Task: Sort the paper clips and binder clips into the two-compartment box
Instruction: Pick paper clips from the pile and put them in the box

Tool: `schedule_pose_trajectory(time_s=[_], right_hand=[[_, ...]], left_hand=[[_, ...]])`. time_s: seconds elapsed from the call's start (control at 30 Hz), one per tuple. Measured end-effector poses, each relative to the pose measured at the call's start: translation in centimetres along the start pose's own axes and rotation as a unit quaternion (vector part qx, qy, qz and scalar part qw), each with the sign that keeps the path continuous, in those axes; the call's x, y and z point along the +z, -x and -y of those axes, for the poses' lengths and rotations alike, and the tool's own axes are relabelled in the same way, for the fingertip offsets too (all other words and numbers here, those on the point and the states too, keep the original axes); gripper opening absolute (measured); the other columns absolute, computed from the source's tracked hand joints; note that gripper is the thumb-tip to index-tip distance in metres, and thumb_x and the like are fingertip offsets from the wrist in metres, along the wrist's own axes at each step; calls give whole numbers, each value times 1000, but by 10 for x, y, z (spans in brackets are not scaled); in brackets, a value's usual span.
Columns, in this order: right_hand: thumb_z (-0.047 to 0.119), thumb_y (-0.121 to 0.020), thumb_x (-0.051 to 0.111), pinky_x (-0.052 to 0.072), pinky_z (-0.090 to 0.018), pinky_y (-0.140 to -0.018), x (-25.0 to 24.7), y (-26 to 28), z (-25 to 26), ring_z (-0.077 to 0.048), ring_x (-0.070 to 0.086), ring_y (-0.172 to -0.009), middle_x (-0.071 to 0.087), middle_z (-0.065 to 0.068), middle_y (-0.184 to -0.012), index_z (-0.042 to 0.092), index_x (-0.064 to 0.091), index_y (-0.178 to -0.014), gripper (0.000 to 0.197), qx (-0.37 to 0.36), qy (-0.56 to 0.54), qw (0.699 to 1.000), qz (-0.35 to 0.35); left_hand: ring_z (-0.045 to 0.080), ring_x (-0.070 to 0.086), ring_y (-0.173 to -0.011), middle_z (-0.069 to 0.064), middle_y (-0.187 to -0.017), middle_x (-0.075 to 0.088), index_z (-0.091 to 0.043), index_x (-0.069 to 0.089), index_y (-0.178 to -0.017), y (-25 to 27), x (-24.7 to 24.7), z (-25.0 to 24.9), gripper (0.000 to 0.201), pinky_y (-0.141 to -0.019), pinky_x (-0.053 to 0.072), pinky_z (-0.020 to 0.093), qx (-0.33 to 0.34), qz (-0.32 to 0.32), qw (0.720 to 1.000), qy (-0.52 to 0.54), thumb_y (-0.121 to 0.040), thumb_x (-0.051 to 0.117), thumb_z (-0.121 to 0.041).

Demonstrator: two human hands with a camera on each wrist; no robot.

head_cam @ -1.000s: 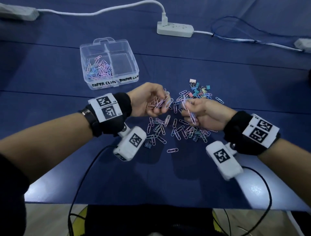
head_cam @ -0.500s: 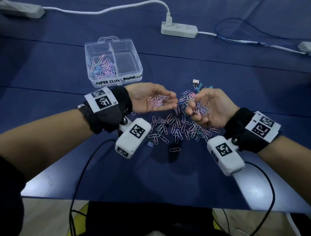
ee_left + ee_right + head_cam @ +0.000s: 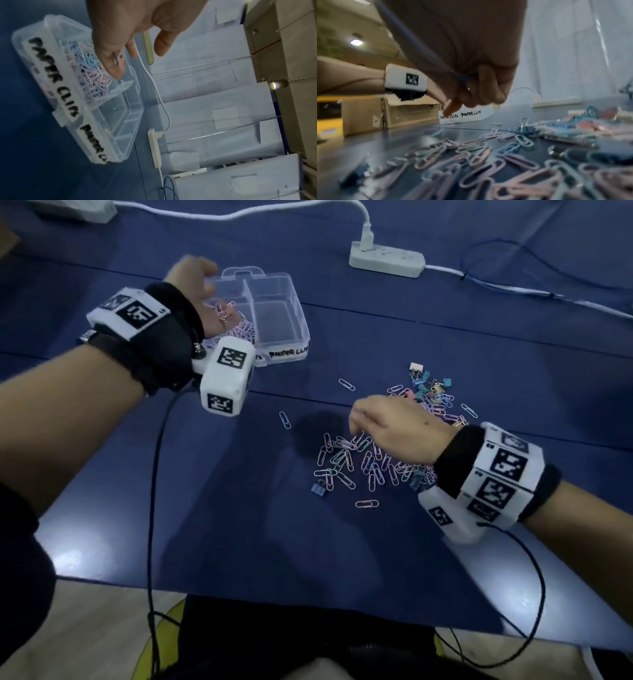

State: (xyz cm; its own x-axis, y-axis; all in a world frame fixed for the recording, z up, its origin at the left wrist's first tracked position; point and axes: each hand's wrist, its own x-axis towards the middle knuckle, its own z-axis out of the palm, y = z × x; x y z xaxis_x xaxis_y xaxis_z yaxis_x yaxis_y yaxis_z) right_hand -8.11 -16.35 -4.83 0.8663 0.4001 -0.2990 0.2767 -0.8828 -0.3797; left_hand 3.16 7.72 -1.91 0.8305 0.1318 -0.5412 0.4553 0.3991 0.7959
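My left hand (image 3: 202,292) hangs over the clear box (image 3: 274,285), fingers loosely spread, pink paper clips (image 3: 224,311) on the palm above the left compartment. That compartment, labelled paper clips, holds a pastel heap (image 3: 92,75); the right one looks bare. Loose clips (image 3: 356,463) lie on the blue worktop (image 3: 239,525). My right hand (image 3: 397,426) rests over them, fingers curled; I cannot tell what they grip.

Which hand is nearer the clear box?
Left. The left hand hangs over the box's paper-clip side, clips at its fingers. The right hand is apart, over the loose pile on the table.
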Motion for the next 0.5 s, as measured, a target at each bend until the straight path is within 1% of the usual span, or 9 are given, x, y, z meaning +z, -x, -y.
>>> schedule_pose_trajectory(time_s=[0.07,0.13,0.2,0.23,0.27,0.3,0.37,0.43,0.5], right_hand=[[15,-98,32,28,-23,-73,2,-3,-3,-16,44,-88,44,0,-95,14,58,-99,26,-5,-23,999,44],[6,-96,33,30,-24,-73,3,-7,-6,-18,44,-92,43,-2,-99,11,59,-103,27,8,-40,998,43],[-4,-91,33,35,-27,-78,3,-10,-12,-20,48,-95,47,-5,-101,9,60,-102,31,18,-44,999,14],[-9,-88,34,37,-27,-79,2,-12,-15,-21,50,-96,50,-7,-102,8,60,-101,34,18,-44,999,1],[-12,-84,34,39,-27,-78,1,-13,-17,-22,51,-95,52,-8,-101,7,60,-100,37,18,-43,999,-5],[-15,-81,33,39,-27,-76,1,-13,-19,-22,51,-93,52,-7,-99,7,60,-100,39,16,-41,999,-7],[-17,-76,32,35,-22,-69,2,-11,-18,-19,47,-87,50,-4,-94,7,59,-102,44,6,-27,1000,0],[-19,-73,33,34,-15,-66,6,-8,-15,-15,44,-87,46,0,-94,6,58,-103,47,-26,-19,999,-4],[-22,-70,32,38,-19,-78,14,-6,-11,-15,41,-92,44,0,-97,6,57,-104,50,-69,-14,998,-3]], left_hand=[[26,45,-111,9,-141,32,-13,37,-130,-1,-1,-1,40,-89,44,33,0,-7,1000,-21,-95,38,-31],[30,30,-135,15,-154,16,-13,29,-141,0,-1,1,54,-100,36,38,4,-5,997,-72,-94,41,-36],[27,25,-138,14,-147,28,-17,41,-130,11,5,4,41,-107,27,38,30,1,988,-152,-93,44,-33],[23,34,-128,9,-132,42,-20,51,-112,16,10,6,22,-103,31,33,55,6,977,-204,-92,46,-28],[18,40,-113,3,-112,49,-21,54,-92,20,14,8,7,-91,38,27,98,10,959,-267,-91,47,-20],[16,44,-98,-2,-97,50,-23,51,-78,23,18,11,16,-74,41,19,156,15,927,-340,-90,49,-13],[13,51,-72,-3,-84,55,-24,49,-74,27,22,19,23,-53,41,13,234,63,844,-478,-86,53,-5],[16,54,-60,3,-87,63,-18,57,-86,35,25,31,14,-55,45,18,221,155,710,-650,-82,59,-5],[24,61,-68,6,-97,64,-17,58,-103,41,25,49,28,-67,46,24,146,218,555,-789,-78,68,-9]])
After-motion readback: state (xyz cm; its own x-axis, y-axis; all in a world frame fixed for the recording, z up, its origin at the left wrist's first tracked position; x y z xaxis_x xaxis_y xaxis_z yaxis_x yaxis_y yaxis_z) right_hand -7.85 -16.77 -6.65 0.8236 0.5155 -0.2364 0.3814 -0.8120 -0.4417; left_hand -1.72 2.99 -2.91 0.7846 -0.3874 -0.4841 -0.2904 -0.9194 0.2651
